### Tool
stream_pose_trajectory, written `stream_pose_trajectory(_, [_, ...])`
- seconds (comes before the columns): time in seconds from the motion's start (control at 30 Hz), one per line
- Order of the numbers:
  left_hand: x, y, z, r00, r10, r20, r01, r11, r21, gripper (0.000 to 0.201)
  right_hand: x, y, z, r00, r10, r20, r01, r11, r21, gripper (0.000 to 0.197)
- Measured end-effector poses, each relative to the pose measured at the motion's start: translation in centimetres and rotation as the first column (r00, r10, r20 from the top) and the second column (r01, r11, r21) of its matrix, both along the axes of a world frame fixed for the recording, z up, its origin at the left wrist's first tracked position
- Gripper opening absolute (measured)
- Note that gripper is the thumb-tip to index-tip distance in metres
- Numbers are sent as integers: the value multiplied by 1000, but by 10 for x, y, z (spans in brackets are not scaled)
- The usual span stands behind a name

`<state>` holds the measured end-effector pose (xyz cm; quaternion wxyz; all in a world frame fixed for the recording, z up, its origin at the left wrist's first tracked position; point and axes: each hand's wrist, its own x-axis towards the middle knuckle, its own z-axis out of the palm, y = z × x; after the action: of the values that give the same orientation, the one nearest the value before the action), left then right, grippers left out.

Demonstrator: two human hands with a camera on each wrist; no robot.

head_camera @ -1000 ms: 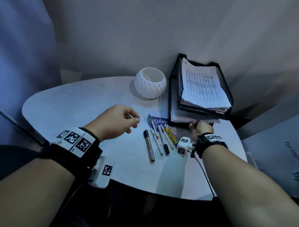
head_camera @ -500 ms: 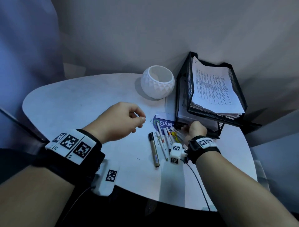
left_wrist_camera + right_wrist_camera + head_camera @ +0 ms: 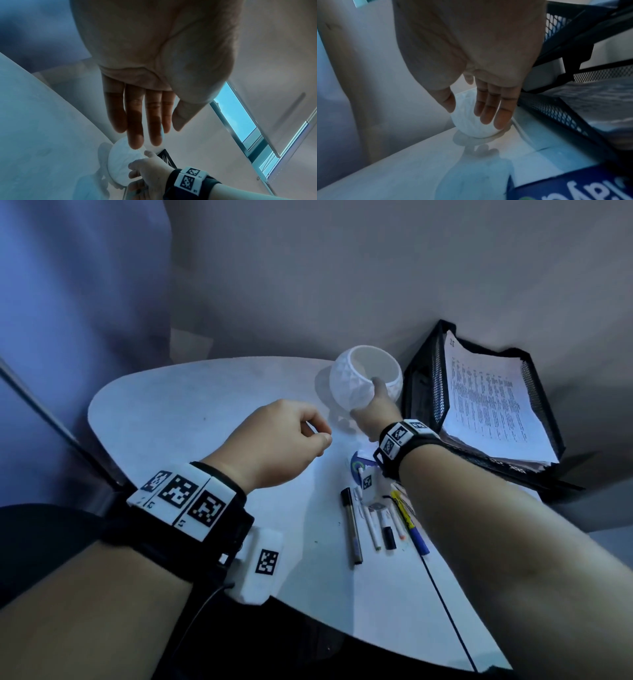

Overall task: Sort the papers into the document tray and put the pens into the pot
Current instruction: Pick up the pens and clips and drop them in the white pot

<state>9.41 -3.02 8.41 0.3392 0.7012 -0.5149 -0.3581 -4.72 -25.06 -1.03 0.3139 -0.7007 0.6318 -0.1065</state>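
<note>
Several pens (image 3: 387, 537) appear only overhead; wrist views show the pot (image 3: 467, 124).

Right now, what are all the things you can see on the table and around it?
table: one, white, under everything
pot: one, white, faceted, far side beside the tray
document tray: one, black mesh, far right
papers: one stack, white with print, top tier
pens: at least five, mixed colours, side by side under the right wrist
printed sheet: one, blue and white, at the pens' far ends
wrist bands: two, black with white marker tags
left hand: loosely curled, holds nothing
right hand: holds the pot's side
</note>
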Motion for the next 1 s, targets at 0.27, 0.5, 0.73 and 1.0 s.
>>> stream_pose_trajectory(0.27, [8, 1, 5, 1000, 5, 26, -5, 1000, -22, 8, -13, -12, 0, 984, 15, -179, -30, 996, -82, 50])
stream_pose_trajectory(0.5, [4, 2, 6, 997, -13, 70, 14, 1000, -13, 8, -29, 16, 5, 975, 23, -222, -55, 989, -138, 16])
stream_pose_trajectory(0.73, [-2, 2, -2, 968, -49, 244, 61, 997, -38, 47, -46, 70, 26, 979, 181, -96, -199, 951, -238, 20])
stream_pose_trajectory(1.0, [-21, 19, -8, 886, -100, 454, 88, 995, 47, 62, -66, 153, 49, 937, 350, 25, -328, 899, -291, 24])
